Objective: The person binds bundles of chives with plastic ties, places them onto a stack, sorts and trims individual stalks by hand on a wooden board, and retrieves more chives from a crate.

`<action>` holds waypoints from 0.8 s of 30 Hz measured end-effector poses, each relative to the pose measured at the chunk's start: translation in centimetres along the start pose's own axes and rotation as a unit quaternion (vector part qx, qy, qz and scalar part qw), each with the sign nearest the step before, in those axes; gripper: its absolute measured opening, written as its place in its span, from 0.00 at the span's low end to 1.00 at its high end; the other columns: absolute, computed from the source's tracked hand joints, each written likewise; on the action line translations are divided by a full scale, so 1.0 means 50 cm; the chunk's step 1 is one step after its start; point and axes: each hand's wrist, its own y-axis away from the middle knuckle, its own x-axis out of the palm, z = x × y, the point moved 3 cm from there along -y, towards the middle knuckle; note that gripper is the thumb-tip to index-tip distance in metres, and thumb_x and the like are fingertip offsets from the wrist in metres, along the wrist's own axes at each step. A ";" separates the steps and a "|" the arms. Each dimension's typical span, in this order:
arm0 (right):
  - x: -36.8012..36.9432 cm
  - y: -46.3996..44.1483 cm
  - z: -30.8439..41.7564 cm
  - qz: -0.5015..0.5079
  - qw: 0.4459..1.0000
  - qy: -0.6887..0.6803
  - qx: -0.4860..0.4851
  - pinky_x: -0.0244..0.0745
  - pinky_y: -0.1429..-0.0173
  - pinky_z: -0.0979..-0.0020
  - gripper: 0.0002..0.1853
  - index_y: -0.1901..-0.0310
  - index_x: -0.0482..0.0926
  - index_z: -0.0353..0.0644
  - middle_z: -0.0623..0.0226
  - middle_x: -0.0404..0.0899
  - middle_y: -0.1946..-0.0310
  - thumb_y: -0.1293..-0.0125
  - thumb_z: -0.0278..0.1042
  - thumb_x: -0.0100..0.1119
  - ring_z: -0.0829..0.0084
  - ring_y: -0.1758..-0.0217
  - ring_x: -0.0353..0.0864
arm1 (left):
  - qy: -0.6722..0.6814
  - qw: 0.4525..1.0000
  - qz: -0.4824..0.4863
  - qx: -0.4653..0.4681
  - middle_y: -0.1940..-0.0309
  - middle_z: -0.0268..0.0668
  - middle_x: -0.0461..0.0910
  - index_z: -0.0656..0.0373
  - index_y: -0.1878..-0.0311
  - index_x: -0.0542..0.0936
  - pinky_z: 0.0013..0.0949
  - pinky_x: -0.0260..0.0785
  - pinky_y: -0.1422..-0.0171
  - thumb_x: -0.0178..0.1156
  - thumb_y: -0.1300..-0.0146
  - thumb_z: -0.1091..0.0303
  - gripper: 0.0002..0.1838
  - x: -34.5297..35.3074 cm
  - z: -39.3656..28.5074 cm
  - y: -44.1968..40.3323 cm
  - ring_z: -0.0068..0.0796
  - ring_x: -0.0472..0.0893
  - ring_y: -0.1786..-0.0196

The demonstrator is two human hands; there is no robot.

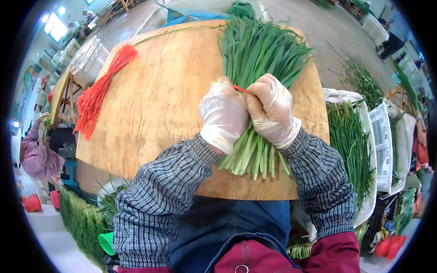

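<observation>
Table (150, 104): wood, smooth-ish, kinda matt
Red strips (105, 88): plastic-looking, bit shiny
Gloves (224, 113): thin, wrinkly, rubbery-looking
Sleeves (166, 182): crinkly woven cloth

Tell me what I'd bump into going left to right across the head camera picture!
Purple top → pile of red strips → left hand → right hand → crated greens.

long-leaved green bundle (264, 52), flat on wooden tabletop (157, 91), pale stems (257, 157) nearest, red strip (240, 88) across its middle
</observation>
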 end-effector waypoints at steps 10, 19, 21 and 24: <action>0.034 -0.009 0.014 0.023 1.000 0.017 0.001 0.65 0.75 0.65 0.07 0.75 0.71 0.41 0.64 0.67 0.79 0.56 0.22 0.58 0.62 0.75 0.70 | 0.373 0.918 0.050 -0.122 0.73 0.50 0.77 0.65 0.68 0.74 0.41 0.68 0.62 0.54 0.46 0.70 0.07 0.027 0.063 0.020 0.46 0.78 0.67; 0.041 -0.028 0.045 -0.011 0.986 0.128 -0.103 0.64 0.77 0.66 0.12 0.71 0.71 0.41 0.65 0.67 0.78 0.61 0.22 0.59 0.64 0.75 0.69 | 0.250 0.952 0.041 -0.173 0.71 0.50 0.77 0.63 0.68 0.75 0.44 0.68 0.60 0.53 0.46 0.70 0.07 0.010 0.072 0.021 0.50 0.77 0.65; 0.041 -0.017 0.040 -0.028 0.983 0.143 -0.110 0.64 0.77 0.66 0.12 0.70 0.72 0.41 0.65 0.68 0.77 0.61 0.21 0.59 0.63 0.75 0.68 | 0.251 0.954 0.006 -0.163 0.72 0.50 0.77 0.63 0.68 0.75 0.44 0.69 0.61 0.53 0.46 0.70 0.06 0.011 0.067 0.024 0.50 0.78 0.66; 0.038 -0.009 0.044 -0.047 0.985 0.148 -0.077 0.65 0.75 0.65 0.11 0.69 0.72 0.40 0.64 0.69 0.76 0.57 0.18 0.57 0.62 0.75 0.69 | 0.250 0.955 -0.080 -0.138 0.75 0.52 0.77 0.64 0.70 0.77 0.43 0.69 0.63 0.53 0.47 0.69 0.08 0.016 0.062 0.030 0.51 0.77 0.68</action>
